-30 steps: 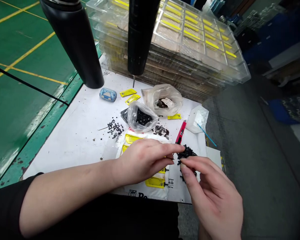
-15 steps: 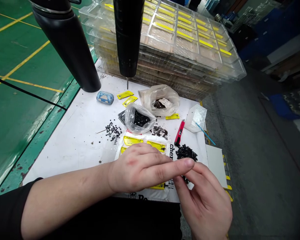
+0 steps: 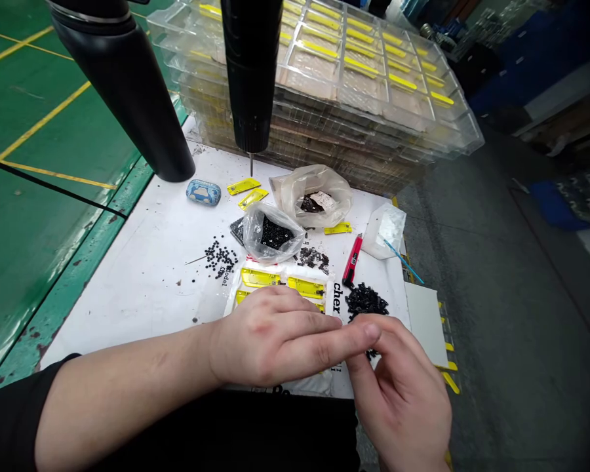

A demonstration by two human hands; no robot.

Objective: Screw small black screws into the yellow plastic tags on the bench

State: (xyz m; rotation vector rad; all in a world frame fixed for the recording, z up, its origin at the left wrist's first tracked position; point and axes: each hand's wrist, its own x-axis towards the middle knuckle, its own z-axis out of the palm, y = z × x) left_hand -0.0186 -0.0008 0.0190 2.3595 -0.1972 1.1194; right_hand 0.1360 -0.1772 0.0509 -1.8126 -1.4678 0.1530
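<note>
My left hand (image 3: 270, 334) reaches in from the left, its fingers pressed together and pointing right. It meets my right hand (image 3: 406, 387), whose thumb and forefinger are bent into a pinch. The fingertips of both hands touch, and whatever lies between them is hidden. Below my left hand, yellow plastic pieces (image 3: 305, 286) lie in rows on a white printed bag (image 3: 336, 295), partly covered by the hand. Just beyond the fingertips is a heap of small black parts (image 3: 366, 299). A red utility knife (image 3: 353, 261) rests behind that heap.
A black electric screwdriver (image 3: 252, 78) hangs bit-down before stacked clear trays (image 3: 364, 85). A black bottle (image 3: 128, 98) and a blue tin (image 3: 203, 193) stand left. Two open plastic bags (image 3: 275, 236) hold small parts. Loose black screws (image 3: 219, 257) and dark metal bits (image 3: 313, 258) are scattered nearby.
My right hand has shifted slightly left, its forefinger now bent more closely against my left fingertips. My left hand stays nearly in place; the view has moved slightly.
</note>
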